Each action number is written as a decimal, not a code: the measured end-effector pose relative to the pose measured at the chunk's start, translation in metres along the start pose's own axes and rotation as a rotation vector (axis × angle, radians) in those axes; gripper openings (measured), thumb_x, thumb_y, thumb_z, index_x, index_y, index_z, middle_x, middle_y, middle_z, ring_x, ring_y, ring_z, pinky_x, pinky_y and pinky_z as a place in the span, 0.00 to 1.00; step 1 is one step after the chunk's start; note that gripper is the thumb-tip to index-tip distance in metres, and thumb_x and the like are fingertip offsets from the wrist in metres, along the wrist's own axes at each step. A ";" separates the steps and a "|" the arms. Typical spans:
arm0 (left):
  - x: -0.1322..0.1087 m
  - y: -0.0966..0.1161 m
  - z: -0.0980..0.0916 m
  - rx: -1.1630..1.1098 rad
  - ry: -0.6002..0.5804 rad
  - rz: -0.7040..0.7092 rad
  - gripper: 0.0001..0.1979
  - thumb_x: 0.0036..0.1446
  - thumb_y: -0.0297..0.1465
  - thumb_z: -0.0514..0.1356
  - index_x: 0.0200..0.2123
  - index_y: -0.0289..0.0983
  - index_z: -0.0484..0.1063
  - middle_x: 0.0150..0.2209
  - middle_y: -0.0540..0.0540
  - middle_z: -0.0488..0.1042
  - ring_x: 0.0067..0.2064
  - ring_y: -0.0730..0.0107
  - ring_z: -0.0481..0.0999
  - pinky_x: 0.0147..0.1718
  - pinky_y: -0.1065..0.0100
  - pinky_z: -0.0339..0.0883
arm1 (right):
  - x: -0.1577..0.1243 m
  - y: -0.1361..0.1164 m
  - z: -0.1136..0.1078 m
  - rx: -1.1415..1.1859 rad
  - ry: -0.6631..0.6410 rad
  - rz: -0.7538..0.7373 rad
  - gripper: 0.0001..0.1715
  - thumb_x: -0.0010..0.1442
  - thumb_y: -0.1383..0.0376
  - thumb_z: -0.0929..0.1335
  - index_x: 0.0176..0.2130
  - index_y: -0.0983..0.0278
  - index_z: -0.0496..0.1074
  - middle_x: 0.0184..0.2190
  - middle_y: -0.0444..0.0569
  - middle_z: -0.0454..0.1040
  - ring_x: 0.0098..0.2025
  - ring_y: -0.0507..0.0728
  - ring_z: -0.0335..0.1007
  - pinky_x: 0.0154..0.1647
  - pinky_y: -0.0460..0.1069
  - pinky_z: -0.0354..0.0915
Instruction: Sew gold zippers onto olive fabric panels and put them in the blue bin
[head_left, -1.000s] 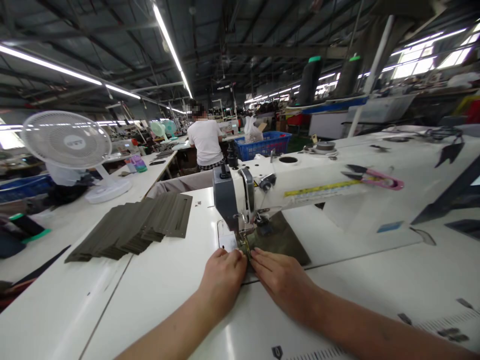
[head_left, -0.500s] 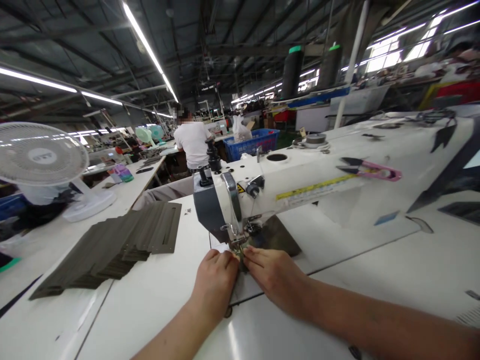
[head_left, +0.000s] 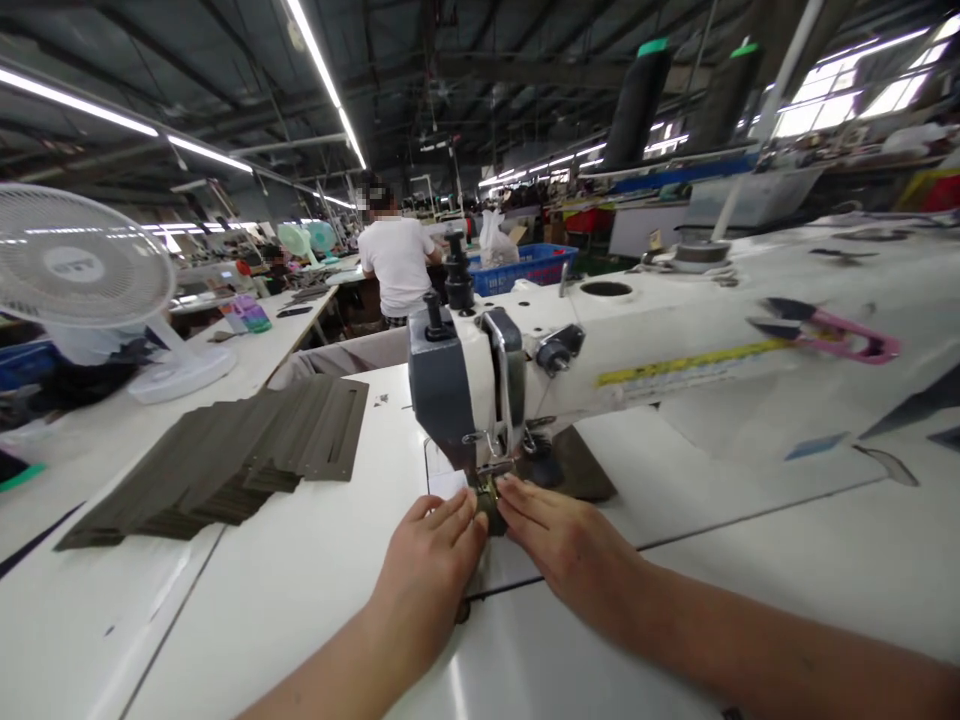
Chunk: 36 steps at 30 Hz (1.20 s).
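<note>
My left hand (head_left: 431,560) and my right hand (head_left: 566,545) lie flat on the white table, fingers stretched toward the presser foot (head_left: 487,480) of a white sewing machine (head_left: 600,360). Both press on a dark olive fabric piece (head_left: 581,468) that runs under the needle and out to the right behind the machine head. The fingertips almost meet just in front of the foot. Most of the fabric under my hands is hidden.
A fanned stack of olive fabric pieces (head_left: 225,455) lies to the left. A white desk fan (head_left: 82,275) stands at the far left. Pink thread snips (head_left: 832,335) rest on the machine arm. A person in a white shirt (head_left: 397,265) sits ahead beside a blue basket (head_left: 529,268).
My hands have stayed at the presser foot, guiding the fabric. The visible fabric behind the foot looks shorter. The camera view has shifted slightly.
</note>
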<state>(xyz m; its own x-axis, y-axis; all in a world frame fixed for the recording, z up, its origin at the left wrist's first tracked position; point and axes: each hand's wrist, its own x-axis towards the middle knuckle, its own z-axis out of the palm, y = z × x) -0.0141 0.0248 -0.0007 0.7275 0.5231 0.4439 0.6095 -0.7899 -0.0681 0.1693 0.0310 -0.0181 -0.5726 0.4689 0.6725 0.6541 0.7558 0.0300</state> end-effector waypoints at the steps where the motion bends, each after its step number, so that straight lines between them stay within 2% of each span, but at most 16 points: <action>1: 0.002 -0.002 0.000 0.010 -0.007 0.005 0.11 0.59 0.22 0.48 0.38 0.31 0.69 0.42 0.36 0.75 0.48 0.58 0.72 0.39 0.59 0.68 | 0.001 0.001 0.001 0.006 -0.015 -0.003 0.17 0.59 0.77 0.57 0.37 0.74 0.73 0.37 0.58 0.76 0.39 0.57 0.73 0.44 0.49 0.70; 6: 0.008 -0.009 0.002 0.042 -0.029 0.004 0.12 0.61 0.22 0.46 0.38 0.30 0.70 0.42 0.35 0.74 0.48 0.59 0.72 0.38 0.60 0.68 | 0.004 0.007 0.004 0.075 -0.099 0.046 0.16 0.60 0.76 0.57 0.37 0.71 0.72 0.38 0.56 0.75 0.41 0.57 0.72 0.41 0.48 0.71; 10: 0.010 -0.013 0.005 0.033 -0.037 -0.012 0.11 0.61 0.23 0.48 0.37 0.30 0.70 0.42 0.36 0.74 0.47 0.59 0.72 0.38 0.60 0.68 | 0.007 0.010 0.005 0.135 -0.100 0.072 0.16 0.60 0.75 0.57 0.35 0.69 0.72 0.36 0.54 0.75 0.41 0.56 0.72 0.42 0.49 0.70; 22: 0.010 -0.015 0.006 -0.012 -0.082 -0.063 0.06 0.58 0.23 0.53 0.35 0.32 0.70 0.41 0.41 0.75 0.47 0.60 0.72 0.40 0.60 0.66 | 0.007 0.012 0.007 0.170 -0.123 0.070 0.15 0.60 0.75 0.58 0.35 0.71 0.71 0.34 0.56 0.75 0.41 0.58 0.71 0.43 0.51 0.69; 26: 0.009 -0.014 0.008 -0.009 -0.065 -0.093 0.05 0.57 0.22 0.54 0.36 0.32 0.69 0.41 0.41 0.75 0.48 0.61 0.71 0.41 0.61 0.66 | 0.008 0.011 0.007 0.156 -0.110 0.083 0.16 0.60 0.75 0.57 0.36 0.71 0.71 0.35 0.57 0.75 0.40 0.57 0.72 0.42 0.50 0.69; 29: 0.010 -0.013 0.010 -0.002 -0.044 -0.110 0.05 0.56 0.22 0.54 0.34 0.33 0.69 0.40 0.42 0.76 0.45 0.62 0.73 0.40 0.61 0.66 | 0.008 0.010 0.009 0.165 -0.136 0.150 0.16 0.61 0.74 0.56 0.35 0.69 0.71 0.32 0.55 0.74 0.40 0.57 0.71 0.43 0.50 0.69; 32: 0.010 -0.013 0.012 0.004 0.016 -0.124 0.05 0.56 0.22 0.54 0.32 0.34 0.69 0.39 0.43 0.76 0.43 0.64 0.74 0.38 0.62 0.67 | 0.010 0.007 0.011 0.173 -0.145 0.181 0.16 0.61 0.74 0.57 0.34 0.67 0.71 0.29 0.53 0.74 0.40 0.56 0.71 0.43 0.50 0.68; 36: 0.007 -0.016 0.015 -0.060 0.123 -0.128 0.06 0.56 0.21 0.54 0.31 0.35 0.69 0.37 0.46 0.76 0.41 0.66 0.75 0.37 0.64 0.67 | 0.010 0.012 0.006 0.210 -0.154 0.184 0.12 0.58 0.74 0.60 0.35 0.65 0.71 0.32 0.51 0.75 0.38 0.54 0.71 0.41 0.47 0.67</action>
<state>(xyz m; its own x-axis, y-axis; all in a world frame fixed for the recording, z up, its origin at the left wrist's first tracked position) -0.0135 0.0458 -0.0099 0.5993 0.5803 0.5515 0.6717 -0.7393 0.0480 0.1683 0.0473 -0.0160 -0.5326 0.6582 0.5321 0.6464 0.7222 -0.2463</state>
